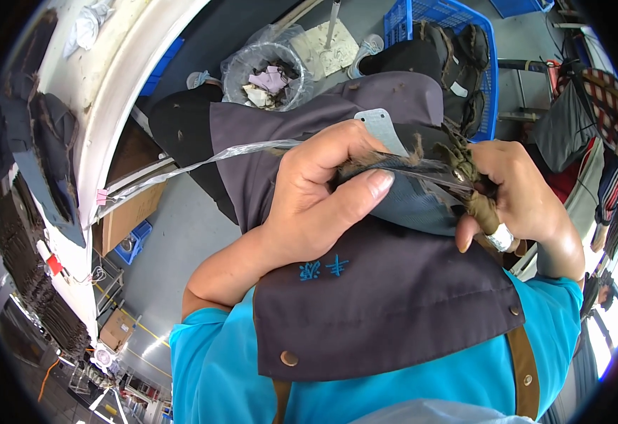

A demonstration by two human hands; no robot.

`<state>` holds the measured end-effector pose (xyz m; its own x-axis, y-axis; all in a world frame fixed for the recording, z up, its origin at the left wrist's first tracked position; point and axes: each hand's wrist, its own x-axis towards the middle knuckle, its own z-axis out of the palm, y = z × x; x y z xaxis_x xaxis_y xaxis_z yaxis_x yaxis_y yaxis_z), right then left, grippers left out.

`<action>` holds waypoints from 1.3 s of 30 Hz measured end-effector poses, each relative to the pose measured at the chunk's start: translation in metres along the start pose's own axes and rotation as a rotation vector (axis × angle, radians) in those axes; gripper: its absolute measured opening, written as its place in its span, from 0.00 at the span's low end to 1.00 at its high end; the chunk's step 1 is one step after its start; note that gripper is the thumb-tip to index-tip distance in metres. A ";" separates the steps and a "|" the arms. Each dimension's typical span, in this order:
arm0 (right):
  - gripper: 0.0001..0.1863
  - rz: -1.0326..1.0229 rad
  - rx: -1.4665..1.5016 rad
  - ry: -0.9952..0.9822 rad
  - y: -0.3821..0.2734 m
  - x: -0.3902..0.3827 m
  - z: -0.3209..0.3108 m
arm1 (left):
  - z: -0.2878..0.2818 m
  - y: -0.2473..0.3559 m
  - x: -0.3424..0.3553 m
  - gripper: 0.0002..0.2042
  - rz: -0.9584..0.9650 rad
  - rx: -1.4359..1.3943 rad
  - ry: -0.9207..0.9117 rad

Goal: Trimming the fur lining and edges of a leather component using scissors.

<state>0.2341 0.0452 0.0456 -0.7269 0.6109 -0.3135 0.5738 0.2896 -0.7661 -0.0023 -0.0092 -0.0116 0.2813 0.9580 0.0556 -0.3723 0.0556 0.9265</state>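
My left hand [330,194] is closed in front of my chest, thumb pressed down on the edge of a dark blue-grey fabric piece [422,205] with brown furry fringe. My right hand [524,187] is wrapped round what look like scissors [482,212], their handles bound in olive cloth and one white-silver band. The blades point left along the fabric's edge, close to my left thumb; whether they are parted is hard to see. A light grey card with holes [383,127] stands behind the fabric. A clear plastic strip [231,150] stretches left from my left hand.
A pink clip [102,196] sits at the table edge [111,106] on the left, where dark fabric pieces [47,155] lie. Beyond my lap stand a plastic-lined bin [231,78] with scraps and a blue crate [491,78] of dark pieces. Garments [605,134] hang at right.
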 end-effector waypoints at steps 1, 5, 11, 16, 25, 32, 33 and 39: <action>0.11 0.017 -0.043 -0.010 0.000 0.000 -0.001 | 0.000 0.000 -0.001 0.04 0.004 -0.003 0.003; 0.14 -0.076 -0.058 0.034 -0.002 0.001 -0.005 | -0.001 0.002 0.001 0.05 0.113 0.123 -0.006; 0.34 -0.072 -0.153 0.012 -0.004 0.001 -0.011 | -0.004 0.000 0.003 0.07 0.262 0.270 -0.021; 0.34 -0.094 -0.210 0.043 -0.006 0.001 -0.012 | -0.006 0.002 0.004 0.07 0.272 0.291 -0.058; 0.20 -0.123 -0.181 0.059 -0.008 0.005 -0.014 | -0.004 0.008 0.005 0.07 0.091 0.215 -0.056; 0.19 -0.098 -0.202 0.062 -0.005 0.003 -0.014 | -0.005 0.008 0.008 0.05 0.059 0.175 -0.048; 0.20 -0.089 -0.195 0.081 -0.006 0.003 -0.015 | -0.006 0.008 0.008 0.05 0.059 0.175 -0.048; 0.21 -0.126 -0.327 0.078 -0.008 0.003 -0.023 | -0.008 0.010 0.010 0.04 0.025 0.203 -0.113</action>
<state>0.2353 0.0616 0.0638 -0.7762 0.6059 -0.1744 0.5808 0.5795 -0.5718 -0.0105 0.0031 -0.0048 0.3755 0.9202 0.1103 -0.1982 -0.0365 0.9795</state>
